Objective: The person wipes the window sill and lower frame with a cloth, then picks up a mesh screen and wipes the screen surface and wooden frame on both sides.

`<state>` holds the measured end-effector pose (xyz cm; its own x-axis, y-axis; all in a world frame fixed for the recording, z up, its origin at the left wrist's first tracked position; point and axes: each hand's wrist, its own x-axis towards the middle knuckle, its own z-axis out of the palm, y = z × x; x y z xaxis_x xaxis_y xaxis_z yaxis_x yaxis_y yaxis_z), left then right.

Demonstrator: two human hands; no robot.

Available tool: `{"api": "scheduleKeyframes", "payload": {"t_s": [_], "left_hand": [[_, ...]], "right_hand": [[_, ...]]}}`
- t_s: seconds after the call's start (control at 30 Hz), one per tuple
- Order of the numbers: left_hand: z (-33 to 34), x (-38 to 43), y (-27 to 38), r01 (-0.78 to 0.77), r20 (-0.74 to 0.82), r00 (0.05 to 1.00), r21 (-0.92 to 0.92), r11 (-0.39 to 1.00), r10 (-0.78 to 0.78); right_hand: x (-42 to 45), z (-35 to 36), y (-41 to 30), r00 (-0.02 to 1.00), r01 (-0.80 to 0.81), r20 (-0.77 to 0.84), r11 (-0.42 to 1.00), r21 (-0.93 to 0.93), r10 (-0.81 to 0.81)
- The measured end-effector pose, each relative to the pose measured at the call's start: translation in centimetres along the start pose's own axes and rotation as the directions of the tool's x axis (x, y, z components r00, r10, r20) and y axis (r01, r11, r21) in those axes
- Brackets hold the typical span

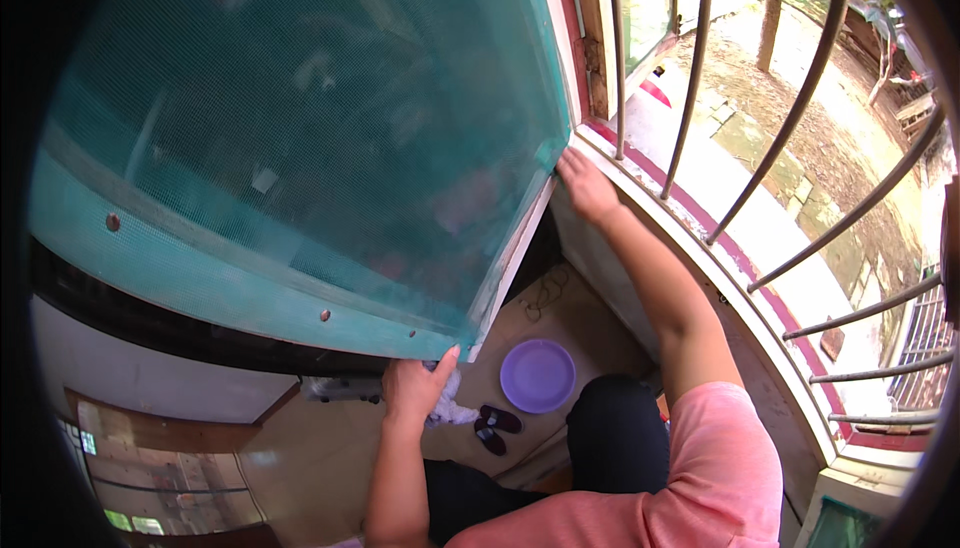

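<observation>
A window screen of green mesh (360,143) in a teal-painted frame (247,289) fills the upper left of the view. My left hand (416,390) grips its near lower corner, thumb on the front face and the other fingers hidden behind. At the screen's far lower corner, beside the window sill, my right hand (589,184) lies against the frame edge. Whether those fingers close around the edge is hidden. A pale, worn strip of frame edge (514,266) runs between my two hands.
Curved metal bars (795,105) rise along the window sill (701,263) on the right, with a yard outside. Below on the floor are a purple basin (538,375), dark slippers (499,424), a lilac cloth (450,405) and a loose cord (546,293).
</observation>
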<state>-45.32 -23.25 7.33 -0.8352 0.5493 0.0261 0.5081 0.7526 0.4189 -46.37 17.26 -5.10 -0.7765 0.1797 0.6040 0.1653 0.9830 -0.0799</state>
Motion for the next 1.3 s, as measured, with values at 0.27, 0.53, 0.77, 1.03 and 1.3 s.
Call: {"api": "scheduleKeyframes", "payload": {"t_s": [0.27,0.53,0.77,1.03,1.3], "left_hand": [[0.6,-0.6,-0.9,-0.087,-0.085,0.993,-0.016,0.996,0.085],[0.9,-0.3,-0.7,-0.048,-0.092,0.995,-0.038,0.998,0.045],[1.4,-0.2,-1.6,-0.052,-0.071,0.996,-0.059,0.997,0.047],[1.4,0.2,-1.6,-0.167,-0.097,0.983,-0.108,0.98,0.157],[1.9,0.3,-2.1,-0.136,-0.13,0.983,-0.071,0.988,0.126]], "right_hand": [[-1.6,-1.0,-4.7,0.994,0.11,-0.038,0.983,0.149,-0.105],[0.3,3.7,-2.4,0.905,-0.353,-0.108,0.866,0.356,0.413],[0.5,3.1,-0.4,0.93,-0.274,-0.147,0.903,0.33,0.336],[0.2,0.2,-0.8,0.989,-0.119,-0.055,0.955,0.273,0.138],[-6.9,-4.0,-13.1,0.951,0.283,0.017,0.894,0.348,-0.308]]}}
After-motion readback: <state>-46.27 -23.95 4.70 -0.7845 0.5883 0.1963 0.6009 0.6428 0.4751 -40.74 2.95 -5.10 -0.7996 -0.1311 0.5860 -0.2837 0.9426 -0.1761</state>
